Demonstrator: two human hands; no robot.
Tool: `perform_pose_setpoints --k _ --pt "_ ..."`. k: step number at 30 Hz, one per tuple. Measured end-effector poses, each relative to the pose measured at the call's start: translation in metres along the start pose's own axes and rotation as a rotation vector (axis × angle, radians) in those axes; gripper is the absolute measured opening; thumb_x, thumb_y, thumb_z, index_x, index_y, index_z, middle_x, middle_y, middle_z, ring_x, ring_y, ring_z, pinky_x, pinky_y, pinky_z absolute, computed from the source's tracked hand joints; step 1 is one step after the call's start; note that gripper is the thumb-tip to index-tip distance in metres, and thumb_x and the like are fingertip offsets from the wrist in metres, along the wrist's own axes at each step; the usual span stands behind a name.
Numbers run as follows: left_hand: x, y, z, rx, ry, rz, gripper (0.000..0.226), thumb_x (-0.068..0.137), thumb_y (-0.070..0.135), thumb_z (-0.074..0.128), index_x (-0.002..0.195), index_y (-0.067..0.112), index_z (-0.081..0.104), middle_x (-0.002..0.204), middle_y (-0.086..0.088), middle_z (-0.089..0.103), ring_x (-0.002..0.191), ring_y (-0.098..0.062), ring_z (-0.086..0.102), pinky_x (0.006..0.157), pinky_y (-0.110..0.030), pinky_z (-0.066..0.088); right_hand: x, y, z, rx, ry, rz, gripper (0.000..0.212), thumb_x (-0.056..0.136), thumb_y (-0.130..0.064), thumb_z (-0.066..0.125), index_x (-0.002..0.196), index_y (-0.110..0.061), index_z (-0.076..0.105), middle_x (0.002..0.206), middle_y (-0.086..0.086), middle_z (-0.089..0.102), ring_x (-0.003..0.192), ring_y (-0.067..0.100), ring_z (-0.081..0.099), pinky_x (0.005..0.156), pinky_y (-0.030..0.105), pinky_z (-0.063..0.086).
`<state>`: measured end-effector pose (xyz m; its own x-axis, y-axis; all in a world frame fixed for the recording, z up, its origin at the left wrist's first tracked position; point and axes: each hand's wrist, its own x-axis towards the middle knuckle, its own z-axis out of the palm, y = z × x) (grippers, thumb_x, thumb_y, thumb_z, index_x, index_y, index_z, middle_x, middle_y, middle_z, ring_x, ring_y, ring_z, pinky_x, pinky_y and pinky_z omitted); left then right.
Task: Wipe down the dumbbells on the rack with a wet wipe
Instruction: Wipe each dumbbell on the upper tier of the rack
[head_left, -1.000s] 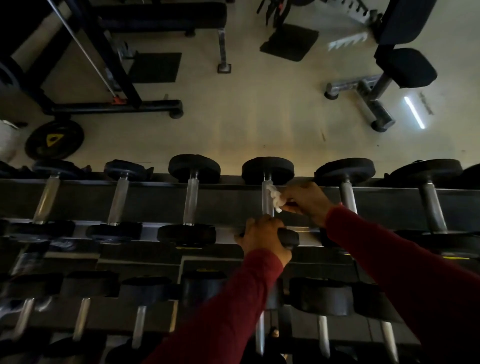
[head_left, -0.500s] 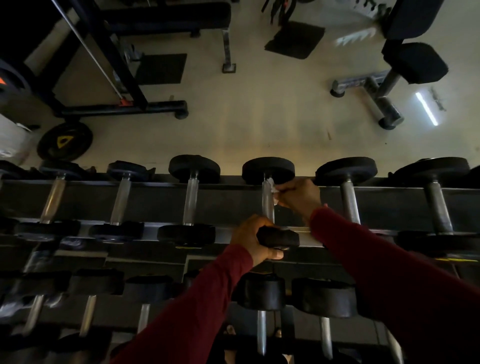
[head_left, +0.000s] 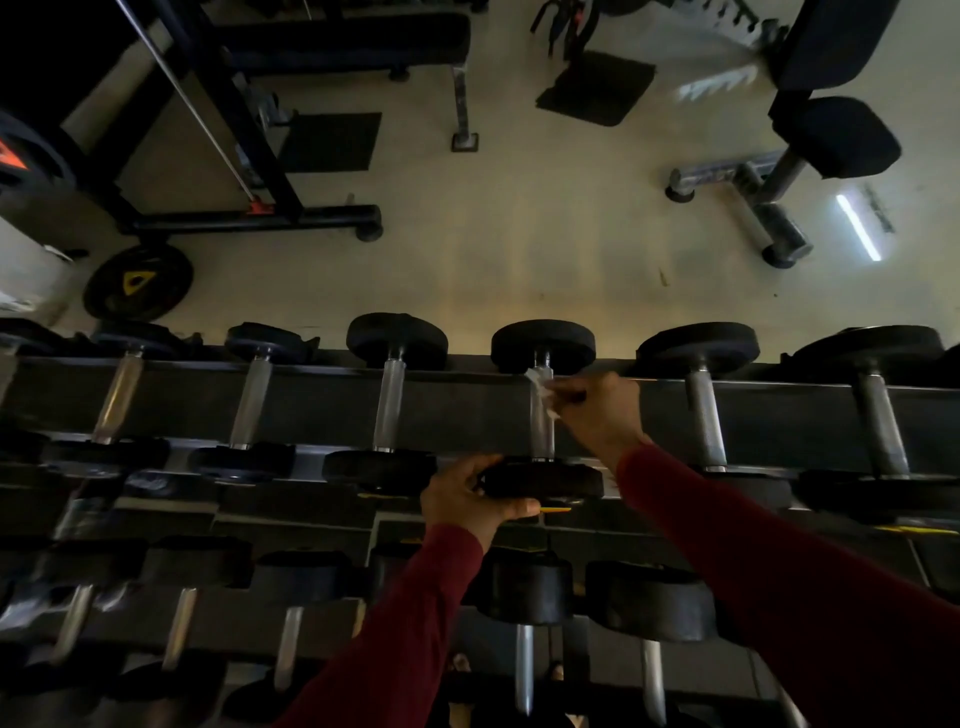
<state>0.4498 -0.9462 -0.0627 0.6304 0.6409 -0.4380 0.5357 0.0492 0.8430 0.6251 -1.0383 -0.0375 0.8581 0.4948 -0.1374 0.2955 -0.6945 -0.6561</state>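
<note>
Since a second ago, right hand (head_left: 597, 410) has slid the pinched wet wipe (head_left: 540, 389) up the centre-frame dumbbell (head_left: 543, 415) handle, while left hand (head_left: 467, 499) grips its near head, steadying it on the rack (head_left: 311, 400).

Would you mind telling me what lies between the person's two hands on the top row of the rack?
In the head view, the bare lower stretch of the dumbbell's shiny metal handle runs between the right hand, holding the white wet wipe, and the left hand gripping its near black head.
</note>
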Motion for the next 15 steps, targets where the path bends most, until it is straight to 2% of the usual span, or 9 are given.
perform_pose_setpoints --k 2,3,5,8,11,13,15 --pt "-0.001 0.003 -0.002 0.007 -0.001 0.002 0.063 0.044 0.009 0.098 0.093 0.034 0.069 0.104 0.008 0.072 0.096 -0.005 0.068 0.079 -0.012 0.053 0.01 -0.011 0.0 -0.068 0.06 -0.106 0.022 0.091 -0.012 0.068 0.109 -0.021 0.074 0.101 -0.002 0.074 0.077 0.001 0.064 0.073 0.002 0.042" --pt "-0.001 0.004 -0.003 0.012 -0.003 0.009 0.062 0.044 0.009 0.098 0.093 0.034 0.07 0.102 0.009 0.072 0.093 -0.002 0.067 0.075 -0.01 0.051 0.015 -0.015 0.001 -0.102 0.071 -0.15 0.024 0.091 -0.009 0.066 0.11 -0.021 0.074 0.103 0.001 0.074 0.084 0.009 0.067 0.08 0.01 0.049" --pt "0.0 0.004 -0.004 0.024 -0.012 0.027 0.061 0.044 0.01 0.098 0.093 0.032 0.071 0.101 0.01 0.072 0.091 -0.001 0.067 0.075 -0.009 0.051 0.021 -0.02 0.001 -0.166 0.051 -0.199 0.028 0.091 -0.003 0.062 0.112 -0.017 0.074 0.109 0.005 0.072 0.096 0.017 0.068 0.091 0.021 0.049" --pt "0.002 0.002 -0.005 0.027 -0.019 0.031 0.062 0.041 0.017 0.1 0.096 0.03 0.074 0.101 0.011 0.073 0.095 -0.005 0.069 0.085 -0.024 0.057 0.019 -0.018 -0.002 -0.231 -0.086 -0.261 0.023 0.093 -0.003 0.058 0.107 -0.014 0.073 0.105 0.003 0.069 0.085 0.011 0.065 0.079 0.014 0.05" --pt "0.001 0.001 -0.006 0.02 -0.011 0.024 0.065 0.039 0.018 0.1 0.098 0.028 0.075 0.1 0.012 0.073 0.095 -0.005 0.068 0.089 -0.031 0.058 0.005 -0.006 -0.005 -0.295 -0.28 -0.319 0.015 0.099 -0.017 0.052 0.102 -0.016 0.067 0.096 0.004 0.068 0.073 0.004 0.061 0.062 0.013 0.051" --pt "-0.001 0.003 -0.005 0.007 0.001 0.022 0.065 0.039 0.018 0.1 0.098 0.029 0.074 0.1 0.012 0.073 0.095 -0.005 0.068 0.088 -0.031 0.058 -0.003 0.001 -0.005 -0.406 -0.363 -0.385 0.018 0.097 -0.022 0.054 0.11 -0.017 0.066 0.104 0.001 0.066 0.084 0.005 0.063 0.071 0.013 0.05" --pt "-0.002 0.002 -0.004 0.001 0.019 0.025 0.068 0.037 0.02 0.1 0.1 0.028 0.075 0.102 0.012 0.073 0.096 -0.006 0.068 0.088 -0.032 0.058 -0.003 -0.001 -0.004 -0.497 -0.378 -0.417 0.022 0.094 -0.018 0.057 0.114 -0.018 0.068 0.111 0.002 0.065 0.097 0.014 0.063 0.083 0.022 0.051"
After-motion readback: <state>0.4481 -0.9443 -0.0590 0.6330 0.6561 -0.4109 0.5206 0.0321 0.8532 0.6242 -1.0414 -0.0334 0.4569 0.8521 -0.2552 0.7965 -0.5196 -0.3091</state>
